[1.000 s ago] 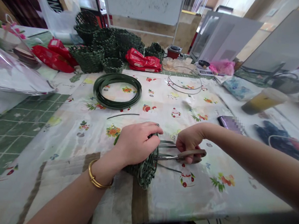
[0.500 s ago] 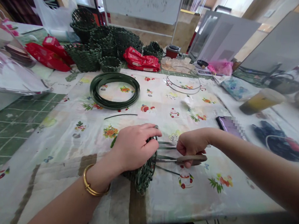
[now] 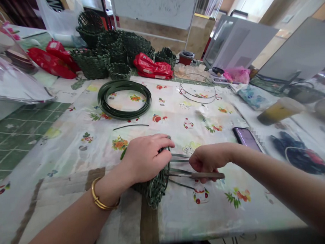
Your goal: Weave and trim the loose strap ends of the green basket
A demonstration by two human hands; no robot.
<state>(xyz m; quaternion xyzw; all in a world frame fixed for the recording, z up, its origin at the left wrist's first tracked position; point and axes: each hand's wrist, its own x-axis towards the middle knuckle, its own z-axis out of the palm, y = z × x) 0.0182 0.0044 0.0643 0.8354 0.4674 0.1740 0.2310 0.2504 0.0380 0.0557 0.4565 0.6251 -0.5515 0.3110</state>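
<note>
My left hand [image 3: 145, 157] is closed over a small dark green woven basket [image 3: 154, 186] lying on its side on the flowered tablecloth [image 3: 64, 143]. A gold bangle sits on that wrist. My right hand [image 3: 208, 159] grips brown-handled scissors [image 3: 194, 174] whose blades point left at the basket's rim. Loose green strips [image 3: 179, 158] stick out of the basket toward the right hand, just above and below the blades.
A coil of green strapping [image 3: 124, 98] and a wire ring [image 3: 198, 92] lie farther back. Several finished green baskets [image 3: 111, 51] and red packets [image 3: 153, 67] line the far edge. A phone [image 3: 246, 137], a drink cup [image 3: 280, 110] and a dark bundle [image 3: 299, 153] are at the right.
The scissor handles have drawn together in my right hand and the blades now look shut. My left hand stays on the basket. The view has shifted slightly.
</note>
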